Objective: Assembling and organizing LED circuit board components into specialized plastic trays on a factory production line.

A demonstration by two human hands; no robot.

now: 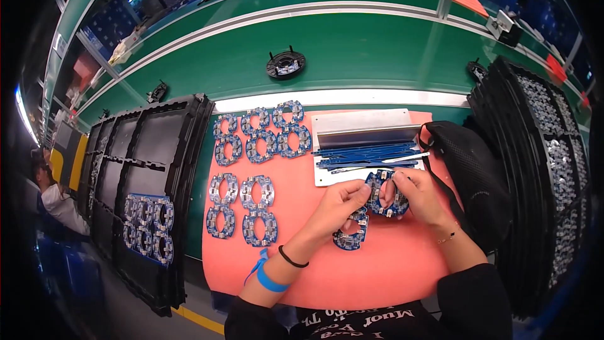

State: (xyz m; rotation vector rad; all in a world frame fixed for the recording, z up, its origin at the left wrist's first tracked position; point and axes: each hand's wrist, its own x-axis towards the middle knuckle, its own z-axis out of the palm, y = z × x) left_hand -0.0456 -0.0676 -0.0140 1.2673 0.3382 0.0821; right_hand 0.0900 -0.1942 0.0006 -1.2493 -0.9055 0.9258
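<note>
My left hand (341, 206) pinches ring-shaped blue circuit boards (375, 194) between thumb and fingers. My right hand (418, 196) grips the upper ring from its other side, its fingers partly hidden behind it. A lower ring (352, 239) hangs beneath my left fingers; whether it is joined to the upper one I cannot tell. Just beyond my hands is a pale metal fixture (362, 119) with an upright bar, and thin blue board strips (365, 154) lie piled on it. To the left, several figure-eight pairs of ring boards (257, 145) lie in two rows on the pink mat (296, 195).
Stacked black trays (173, 157) stand at left, with a joined panel of ring boards (149, 230) on top. More black trays (519, 119), filled with boards, rise at right beside a black bag (472, 176). A round black part (285, 64) sits on the green conveyor (365, 56) ahead.
</note>
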